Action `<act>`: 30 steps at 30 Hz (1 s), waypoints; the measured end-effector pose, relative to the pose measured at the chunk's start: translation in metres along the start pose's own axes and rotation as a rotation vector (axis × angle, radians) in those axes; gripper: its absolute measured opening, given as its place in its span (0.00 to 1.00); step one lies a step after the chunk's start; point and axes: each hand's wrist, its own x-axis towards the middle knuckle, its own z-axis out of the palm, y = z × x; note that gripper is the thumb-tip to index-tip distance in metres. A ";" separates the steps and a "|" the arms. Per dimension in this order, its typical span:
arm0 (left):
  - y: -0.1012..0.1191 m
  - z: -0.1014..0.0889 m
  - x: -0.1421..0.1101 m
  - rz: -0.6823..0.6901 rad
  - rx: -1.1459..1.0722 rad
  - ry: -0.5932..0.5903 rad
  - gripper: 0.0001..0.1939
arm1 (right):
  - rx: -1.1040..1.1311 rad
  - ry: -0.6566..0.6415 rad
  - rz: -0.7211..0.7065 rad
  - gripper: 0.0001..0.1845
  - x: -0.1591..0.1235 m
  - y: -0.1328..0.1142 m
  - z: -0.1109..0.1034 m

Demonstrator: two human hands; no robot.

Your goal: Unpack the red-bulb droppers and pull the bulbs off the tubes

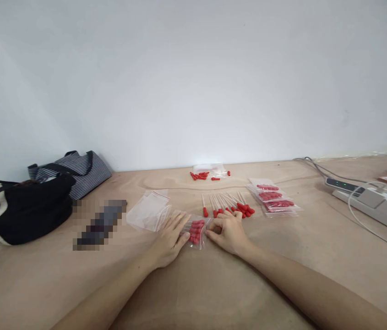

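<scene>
A small clear zip bag (200,242) holding several red-headed sticks lies on the table in front of me. My left hand (171,239) rests flat over the left part of this bag, fingers stretched out and thumb beside the red heads. At the bag's right edge, my right hand (229,231) has its fingers curled, with thumb and forefinger pinched on the plastic. Just beyond my right hand lie loose pale sticks with red heads (244,210). A pile of flat, clear zip bags (148,211) sits beyond my left hand.
Filled zip bags (274,197) are stacked at the right. Loose red tips (200,175) lie near the wall. Left are a blurred-out dark object (102,224), a black bag (38,211) and a striped bag (90,172). A power strip (378,206) with cables is far right.
</scene>
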 end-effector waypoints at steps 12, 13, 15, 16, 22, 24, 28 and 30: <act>0.004 -0.002 0.002 -0.068 0.036 -0.168 0.27 | 0.064 -0.087 -0.155 0.14 0.000 -0.007 -0.001; 0.004 -0.002 0.002 -0.072 0.035 -0.165 0.27 | 0.067 -0.078 -0.174 0.13 0.000 -0.008 0.000; 0.005 -0.002 0.002 -0.080 0.037 -0.167 0.27 | 0.062 -0.064 -0.222 0.12 0.001 -0.010 0.003; 0.005 -0.003 0.002 -0.082 0.040 -0.171 0.27 | 0.052 -0.064 -0.245 0.12 0.001 -0.011 0.003; 0.005 -0.003 0.002 -0.070 0.045 -0.156 0.26 | -0.074 -0.090 -0.239 0.17 0.000 -0.016 0.004; 0.005 -0.003 0.002 -0.063 0.041 -0.153 0.26 | -0.090 -0.089 -0.208 0.19 0.000 -0.020 0.002; 0.005 -0.003 0.001 -0.064 0.032 -0.163 0.26 | -0.055 -0.121 -0.121 0.15 0.002 -0.026 0.000; 0.005 -0.002 0.000 -0.048 0.022 -0.148 0.26 | -0.037 -0.150 -0.075 0.14 0.004 -0.027 0.001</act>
